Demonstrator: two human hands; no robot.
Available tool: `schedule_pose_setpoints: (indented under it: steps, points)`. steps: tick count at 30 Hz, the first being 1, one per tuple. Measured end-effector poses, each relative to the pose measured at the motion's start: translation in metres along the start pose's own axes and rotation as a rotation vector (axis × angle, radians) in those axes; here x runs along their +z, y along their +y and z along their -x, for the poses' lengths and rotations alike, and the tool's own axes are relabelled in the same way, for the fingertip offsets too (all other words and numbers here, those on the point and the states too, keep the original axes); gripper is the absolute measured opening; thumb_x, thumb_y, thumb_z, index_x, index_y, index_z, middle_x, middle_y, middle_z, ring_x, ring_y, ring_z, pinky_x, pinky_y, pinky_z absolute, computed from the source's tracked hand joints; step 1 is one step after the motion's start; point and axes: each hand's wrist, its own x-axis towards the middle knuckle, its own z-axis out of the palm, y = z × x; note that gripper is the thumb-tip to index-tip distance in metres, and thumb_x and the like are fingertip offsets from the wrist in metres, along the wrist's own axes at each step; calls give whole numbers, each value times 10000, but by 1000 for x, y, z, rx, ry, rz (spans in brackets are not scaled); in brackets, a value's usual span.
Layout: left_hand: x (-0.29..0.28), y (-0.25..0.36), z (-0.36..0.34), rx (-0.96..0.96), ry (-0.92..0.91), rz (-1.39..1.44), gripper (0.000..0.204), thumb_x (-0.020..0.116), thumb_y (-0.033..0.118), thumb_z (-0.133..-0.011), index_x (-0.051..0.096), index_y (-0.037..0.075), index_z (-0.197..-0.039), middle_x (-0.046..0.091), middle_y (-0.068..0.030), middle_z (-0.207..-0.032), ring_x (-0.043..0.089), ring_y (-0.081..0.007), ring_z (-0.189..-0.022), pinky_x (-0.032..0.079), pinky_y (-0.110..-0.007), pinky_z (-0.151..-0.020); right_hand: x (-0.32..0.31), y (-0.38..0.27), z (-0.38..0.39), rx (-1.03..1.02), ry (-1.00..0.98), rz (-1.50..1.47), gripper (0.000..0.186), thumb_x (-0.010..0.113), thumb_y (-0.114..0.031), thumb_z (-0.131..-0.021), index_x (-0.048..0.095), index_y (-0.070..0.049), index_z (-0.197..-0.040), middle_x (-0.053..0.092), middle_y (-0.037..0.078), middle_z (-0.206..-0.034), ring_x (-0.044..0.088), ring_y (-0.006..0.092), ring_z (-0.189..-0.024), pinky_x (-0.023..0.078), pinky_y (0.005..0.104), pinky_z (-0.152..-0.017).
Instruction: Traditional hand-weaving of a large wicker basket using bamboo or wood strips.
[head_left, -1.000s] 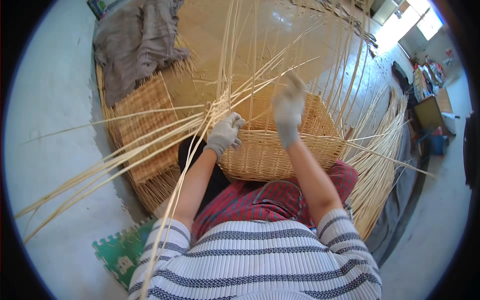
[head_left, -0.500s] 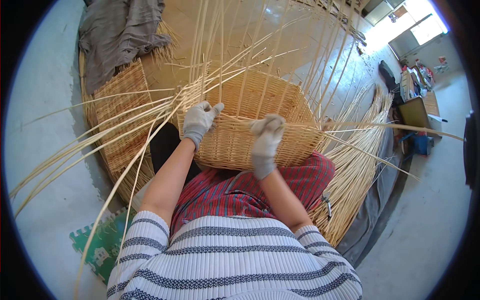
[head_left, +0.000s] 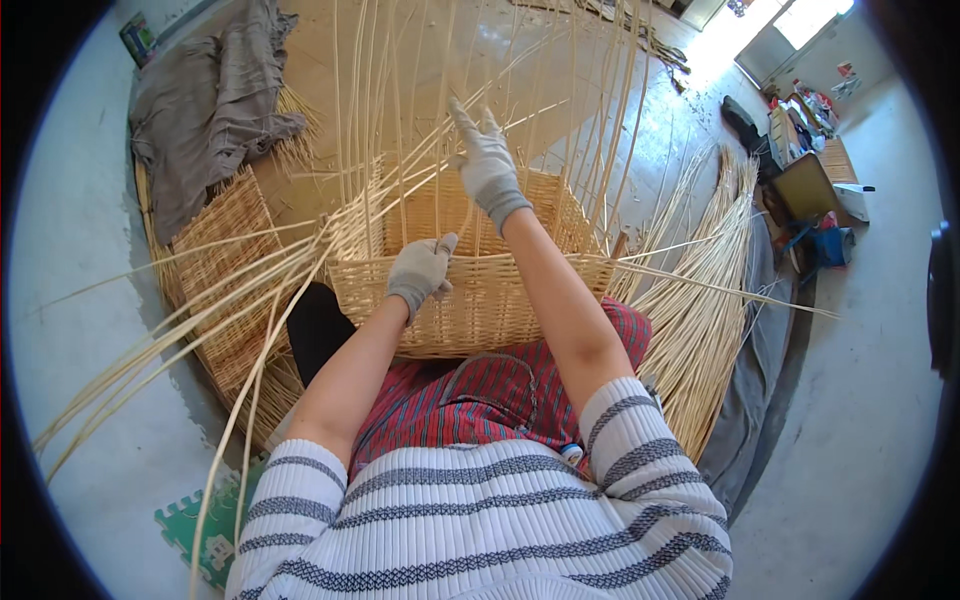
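Observation:
A half-woven wicker basket (head_left: 480,310) rests against my lap, with tall upright willow rods (head_left: 395,130) rising from its walls. My left hand (head_left: 420,272), in a grey-white work glove, is closed over the middle of the near rim, thumb on top. Above the basket's opening, my right hand (head_left: 488,170) is raised among the uprights, gloved alike. Its index and middle fingers point up and apart; whether a thin rod touches them is blurred. A bundle of long loose rods (head_left: 190,310) sticks out from the basket's left corner, and thinner ones (head_left: 720,284) from its right.
A large pile of peeled rods (head_left: 700,330) lies on the right over dark cloth. Left stand a woven panel (head_left: 225,280) and a heap of grey cloth (head_left: 205,110). A green foam mat (head_left: 195,535) is at lower left, and a cluttered shelf (head_left: 805,185) at far right.
My right hand has gone from the near rim up and away over the opening, its fingers now extended. The long rod that stretched right from it no longer lies there. My left hand stays at the rim.

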Motion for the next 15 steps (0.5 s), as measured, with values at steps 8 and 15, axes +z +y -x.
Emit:
schedule_pose_setpoints:
  steps: [8,15]
  points:
    - [0,-22,-18,204,-39,144,541,645,548,-927,628,16,-1021,687,-163,-773,719,-262,-664,582,-341,-655,-36,89,162,253,384,-1894,258,476,-158,-1052,444,-75,-1295,413,-14,-712,386,121,-564,503,332,-628]
    - [6,27,-13,113,359,-339,688,720,619,-827,537,56,-1178,664,-123,-816,679,-285,-785,530,-413,-758,-68,34,161,635,355,-1306,150,510,-203,-1058,518,-76,-1137,594,67,-748,613,218,-651,569,443,-788]
